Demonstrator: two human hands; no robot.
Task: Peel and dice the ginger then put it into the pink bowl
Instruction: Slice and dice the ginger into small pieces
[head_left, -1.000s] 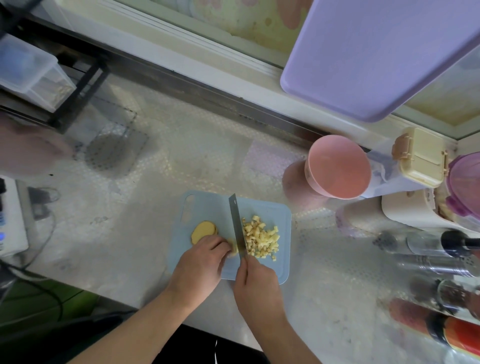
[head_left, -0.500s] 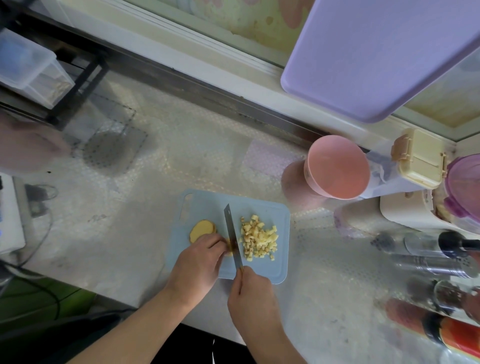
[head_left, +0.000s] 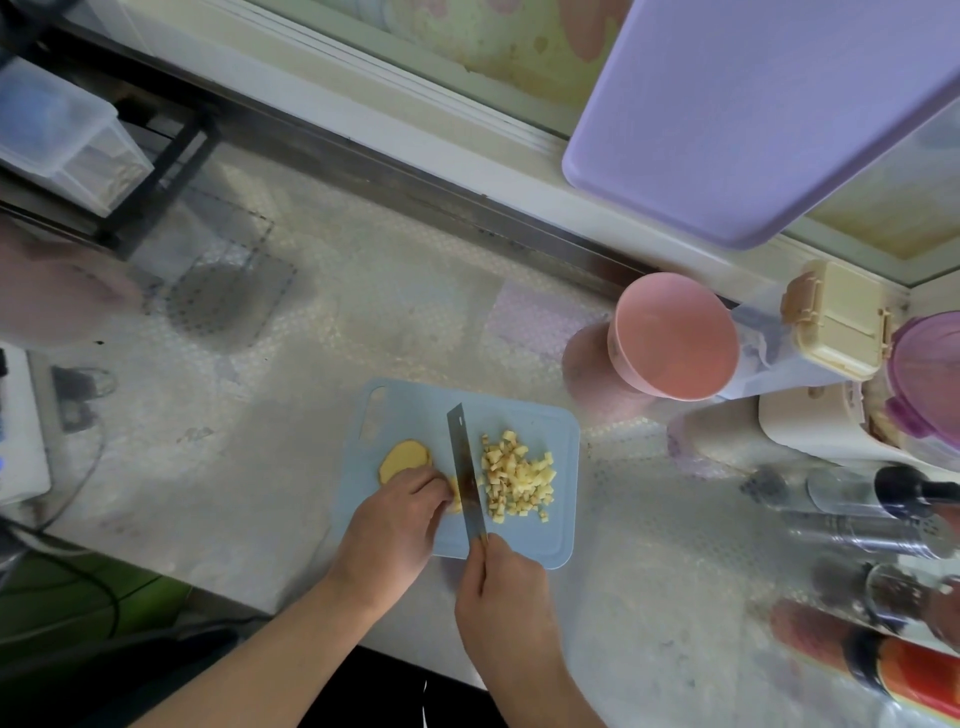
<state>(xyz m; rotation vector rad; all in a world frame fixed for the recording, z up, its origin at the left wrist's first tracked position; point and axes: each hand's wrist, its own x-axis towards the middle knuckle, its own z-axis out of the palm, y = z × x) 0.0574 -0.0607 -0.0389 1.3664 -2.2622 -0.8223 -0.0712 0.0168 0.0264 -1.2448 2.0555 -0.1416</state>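
The desk (head_left: 270, 415) looks glossy under a window sill, so I expect the blue cutting board (head_left: 524, 421) could slide. My right hand (head_left: 501, 587) grips the knife (head_left: 465, 467); my left hand (head_left: 397, 514) pins firm, slippery ginger (head_left: 404, 458) beside the light, loose cubes (head_left: 517, 475). The pink bowl (head_left: 675, 338) sits well apart.

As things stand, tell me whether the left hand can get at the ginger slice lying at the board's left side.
Probably yes: the left hand sits right beside the ginger slice, nothing between them, though it now holds down the piece under the knife.
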